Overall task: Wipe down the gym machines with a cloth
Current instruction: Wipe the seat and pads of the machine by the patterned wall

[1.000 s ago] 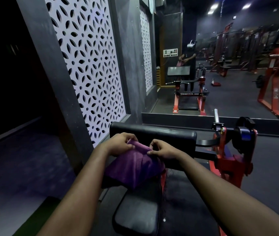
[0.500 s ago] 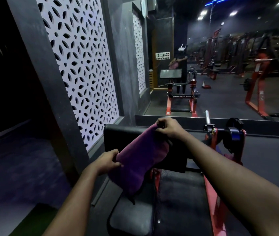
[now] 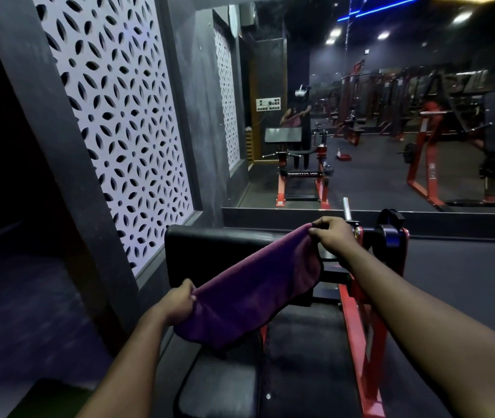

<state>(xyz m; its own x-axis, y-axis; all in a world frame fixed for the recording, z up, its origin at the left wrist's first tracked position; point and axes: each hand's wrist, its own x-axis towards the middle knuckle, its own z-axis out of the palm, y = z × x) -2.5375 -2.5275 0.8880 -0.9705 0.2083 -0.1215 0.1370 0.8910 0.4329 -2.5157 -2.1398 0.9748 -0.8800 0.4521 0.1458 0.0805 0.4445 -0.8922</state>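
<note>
Two hands pinched opposite ends of a soft purple cloth (image 3: 255,291): left hand (image 3: 179,306) low, near; right hand (image 3: 330,233) higher, farther, by black vinyl machine pad (image 3: 210,248); long axis ran diagonally across pad

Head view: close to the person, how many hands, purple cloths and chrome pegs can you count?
Hands: 2, the left hand and the right hand, each gripping the cloth
Cloth: 1, purple
Peg: 1, chrome, on the near machine
Total: 4
</note>
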